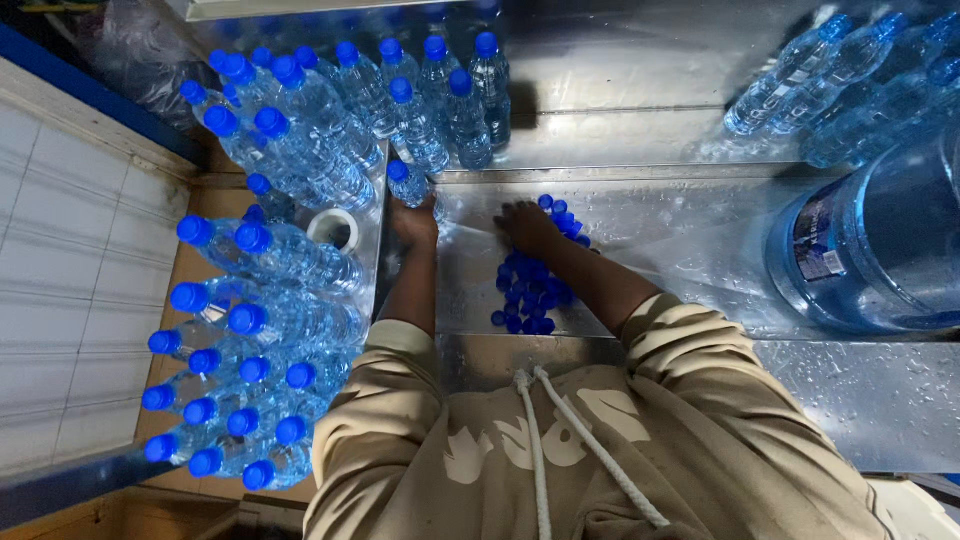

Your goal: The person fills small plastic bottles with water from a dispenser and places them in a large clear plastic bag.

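My left hand (413, 222) is closed around the base of a small clear water bottle with a blue cap (407, 183) standing at the left edge of a wet steel tray (690, 250). My right hand (524, 226) rests palm down on a pile of loose blue caps (530, 290) in the tray; its fingers sit among the caps and what they hold is hidden. Both forearms reach out from beige hoodie sleeves.
Many capped bottles (330, 110) stand behind and left of the tray, more (250, 330) crowd the left side. A white tape roll (334, 229) lies among them. A large blue water jug (880, 240) lies at right, with several bottles (840, 80) behind it.
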